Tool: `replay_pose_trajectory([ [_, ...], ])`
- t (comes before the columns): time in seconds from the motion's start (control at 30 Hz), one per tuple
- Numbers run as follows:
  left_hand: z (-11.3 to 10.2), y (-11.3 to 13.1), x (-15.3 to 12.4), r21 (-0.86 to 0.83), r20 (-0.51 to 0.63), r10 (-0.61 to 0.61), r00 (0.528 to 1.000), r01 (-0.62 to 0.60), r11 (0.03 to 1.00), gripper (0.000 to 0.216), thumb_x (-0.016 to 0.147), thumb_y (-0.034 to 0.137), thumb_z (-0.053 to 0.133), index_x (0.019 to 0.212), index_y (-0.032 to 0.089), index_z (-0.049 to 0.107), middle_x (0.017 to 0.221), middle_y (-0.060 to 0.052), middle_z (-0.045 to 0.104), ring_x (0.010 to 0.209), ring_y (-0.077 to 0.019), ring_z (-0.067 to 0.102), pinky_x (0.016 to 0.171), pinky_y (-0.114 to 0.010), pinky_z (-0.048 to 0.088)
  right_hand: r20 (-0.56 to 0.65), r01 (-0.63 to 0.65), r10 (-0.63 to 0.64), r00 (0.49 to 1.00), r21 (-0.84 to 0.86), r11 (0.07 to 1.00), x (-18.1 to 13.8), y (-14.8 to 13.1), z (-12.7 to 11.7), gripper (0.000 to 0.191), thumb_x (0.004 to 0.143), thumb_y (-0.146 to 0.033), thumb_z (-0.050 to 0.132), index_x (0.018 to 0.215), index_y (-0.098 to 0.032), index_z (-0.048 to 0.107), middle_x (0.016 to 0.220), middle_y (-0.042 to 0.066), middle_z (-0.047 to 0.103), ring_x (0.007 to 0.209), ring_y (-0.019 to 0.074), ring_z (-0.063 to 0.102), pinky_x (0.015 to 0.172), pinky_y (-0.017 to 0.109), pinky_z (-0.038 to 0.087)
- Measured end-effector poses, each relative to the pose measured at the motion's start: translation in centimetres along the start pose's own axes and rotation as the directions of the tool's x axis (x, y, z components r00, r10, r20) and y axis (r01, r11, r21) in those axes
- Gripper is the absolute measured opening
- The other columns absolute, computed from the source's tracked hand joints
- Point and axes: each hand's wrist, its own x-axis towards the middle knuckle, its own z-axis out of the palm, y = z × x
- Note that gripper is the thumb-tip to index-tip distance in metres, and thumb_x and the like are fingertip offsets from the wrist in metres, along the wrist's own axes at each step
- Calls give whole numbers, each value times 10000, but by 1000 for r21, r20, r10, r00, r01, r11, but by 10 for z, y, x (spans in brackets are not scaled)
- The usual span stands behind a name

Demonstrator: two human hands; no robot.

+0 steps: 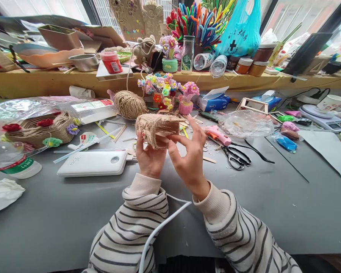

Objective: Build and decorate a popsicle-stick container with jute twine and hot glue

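A small twine-wrapped basket (pixel 149 131), with wooden sticks showing on its open right side, is held tilted above the table. My left hand (pixel 150 159) grips it from below and the left, fingers partly hidden behind it. At its right side my right hand (pixel 189 155) brings thumb and index finger close together at the lower edge, the other fingers raised. Whether something small sits in that pinch I cannot make out. Behind the basket lies a ball of jute twine (pixel 130 105). A pink glue gun (pixel 218 135) rests right of my right hand, beside black-handled scissors (pixel 236 156).
A white power bank (pixel 93 163) lies left, its white cable (pixel 165 223) running between my arms. A larger twine basket with felt flowers (pixel 42 131) and a plastic bottle (pixel 14 161) stand far left. Behind are crocheted flowers (pixel 161 89) and a crowded wooden shelf (pixel 108 84).
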Motion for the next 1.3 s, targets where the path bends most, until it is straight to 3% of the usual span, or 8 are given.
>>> replay_pose_trajectory([
  [0.3,-3,-2,1,44,33,11,999,-13,999,385,892,387,344,1080,165,596,965,-40,689,1005,-161,599,906,-261,447,52,121,-118,992,-55,991,1,2,-16,192,744,-288,558,879,-198,660,1350,87,388,1259,258,339,1024,473,283],
  [0.4,-5,-2,1,77,62,18,998,-23,997,381,891,388,333,1060,189,610,1005,-33,680,1060,-174,573,917,-278,445,55,99,-96,994,-71,993,2,6,-20,185,758,-340,584,835,-196,670,1349,100,392,1250,254,354,1018,466,287],
  [0.73,-7,-5,0,131,81,29,996,-40,991,359,865,390,400,1020,156,624,1008,-50,676,1030,-188,586,895,-307,462,67,105,-98,993,-115,988,1,6,-19,164,776,-313,582,713,-185,661,1293,122,461,1229,250,386,1028,466,263],
  [0.97,-7,-5,1,115,-38,69,997,-64,991,315,863,355,436,992,143,630,933,-35,698,1005,-170,598,868,-262,463,6,168,-169,986,-179,969,-2,6,-19,182,802,-268,547,703,-170,664,1304,132,444,1229,264,375,1017,467,296],
  [1.17,-6,-3,3,103,-71,59,996,-51,993,305,880,368,424,962,166,637,923,-16,704,1180,-188,477,950,-282,409,-43,104,-108,993,-86,991,1,12,-27,141,778,-279,581,715,-178,656,1286,110,466,1147,263,462,980,475,340],
  [1.3,-6,-3,6,105,-66,36,997,-29,994,352,887,407,385,996,171,622,1007,-40,683,1232,-222,427,989,-366,393,-104,-6,21,994,140,990,7,18,-32,88,760,-263,599,756,-182,634,1204,98,528,1125,239,494,950,454,392],
])
